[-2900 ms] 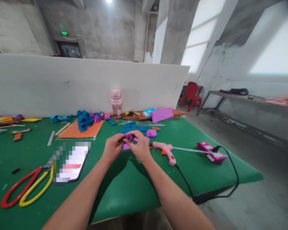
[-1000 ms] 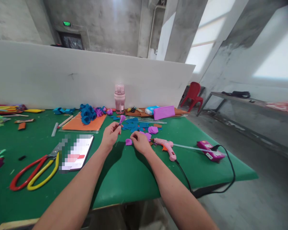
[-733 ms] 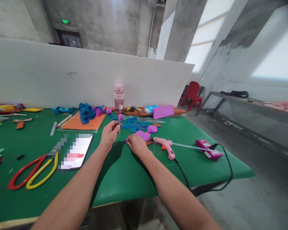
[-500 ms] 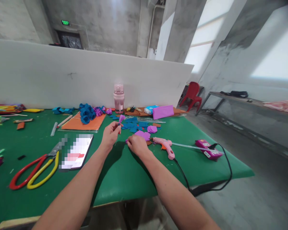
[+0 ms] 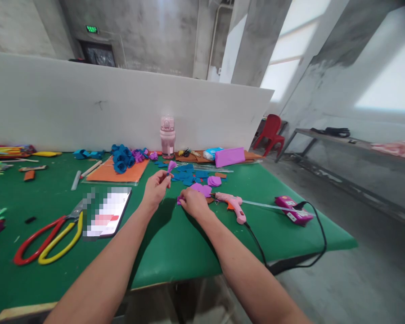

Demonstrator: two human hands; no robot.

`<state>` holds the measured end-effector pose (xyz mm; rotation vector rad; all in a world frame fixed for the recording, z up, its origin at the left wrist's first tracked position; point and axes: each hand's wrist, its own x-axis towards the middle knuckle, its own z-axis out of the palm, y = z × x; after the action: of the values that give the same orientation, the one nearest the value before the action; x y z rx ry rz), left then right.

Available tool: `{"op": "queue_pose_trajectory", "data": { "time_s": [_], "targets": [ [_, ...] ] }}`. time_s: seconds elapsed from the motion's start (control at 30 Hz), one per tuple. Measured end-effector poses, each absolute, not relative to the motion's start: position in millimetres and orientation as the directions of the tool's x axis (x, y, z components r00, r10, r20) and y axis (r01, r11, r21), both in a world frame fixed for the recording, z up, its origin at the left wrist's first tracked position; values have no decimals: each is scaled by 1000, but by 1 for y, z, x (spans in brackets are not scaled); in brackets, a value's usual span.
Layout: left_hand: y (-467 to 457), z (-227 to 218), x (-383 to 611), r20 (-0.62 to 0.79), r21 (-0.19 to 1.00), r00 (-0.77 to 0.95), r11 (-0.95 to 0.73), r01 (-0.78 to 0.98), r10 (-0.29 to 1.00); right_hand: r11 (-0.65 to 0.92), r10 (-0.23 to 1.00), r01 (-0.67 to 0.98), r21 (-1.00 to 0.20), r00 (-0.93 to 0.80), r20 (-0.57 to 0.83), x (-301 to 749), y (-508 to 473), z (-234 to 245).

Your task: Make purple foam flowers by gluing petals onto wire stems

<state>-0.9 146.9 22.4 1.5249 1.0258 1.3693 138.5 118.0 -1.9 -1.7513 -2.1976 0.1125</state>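
Note:
My left hand (image 5: 156,191) is closed in a pinch round a small purple paper flower (image 5: 171,166), which points upward. A thin stem seems to run down below the fingers. Low over the green table, my right hand (image 5: 194,202) has its fingers curled on a purple paper petal (image 5: 179,200), mostly hidden under them. Beside that hand lie more purple petals (image 5: 202,189) and a stack of purple pieces (image 5: 214,181). Blue paper pieces (image 5: 189,175) are scattered behind both hands. Just right of the petals rests a pink glue gun (image 5: 232,205), its nozzle toward them.
A glue stick leads from the gun toward a purple power strip (image 5: 294,210); a black cord hangs over the edge. On the left are scissors (image 5: 56,234), a phone (image 5: 112,211) and blue paper flowers (image 5: 120,159). A pink bottle (image 5: 168,138) stands before a white board (image 5: 128,108).
My right hand has shifted very slightly, and more of the purple petal shows at its fingertips. The left hand keeps its hold on the flower in nearly the same place.

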Motion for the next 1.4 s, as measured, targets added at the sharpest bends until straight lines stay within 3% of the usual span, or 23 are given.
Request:
{"op": "queue_pose_trajectory", "data": {
  "time_s": [0.2,0.47,0.53,0.6,0.67,0.77,0.87,1.0,1.2,1.4],
  "targets": [
    [147,23,0,320,945,81,-325,48,944,216,967,913,-347,-150,207,136,118,-3],
    [147,23,-1,299,952,86,-303,39,950,221,968,733,-644,-84,238,145,130,-7],
    [146,24,-2,268,962,93,-271,25,959,217,974,560,-800,-63,220,146,132,-7],
    [146,26,-2,213,977,104,-214,-2,971,157,987,198,-968,-66,147,146,131,-6],
    [144,28,-3,144,990,139,-141,-32,980,48,991,-186,-981,-113,70,146,129,-3],
    [141,29,-2,58,998,213,-55,-21,975,-56,982,-393,-918,-187,21,146,125,1],
    [138,30,0,6,1000,274,-12,20,962,-85,976,-408,-909,-216,5,145,122,3],
    [137,28,3,-16,999,316,26,-28,949,-23,993,-440,-898,-117,32,144,124,2],
    [137,25,6,49,998,241,-54,14,969,-3,996,-411,-912,-86,36,144,127,1],
    [140,25,5,196,967,231,-227,117,953,43,992,-104,-994,-117,55,141,124,3]
  ]
}}
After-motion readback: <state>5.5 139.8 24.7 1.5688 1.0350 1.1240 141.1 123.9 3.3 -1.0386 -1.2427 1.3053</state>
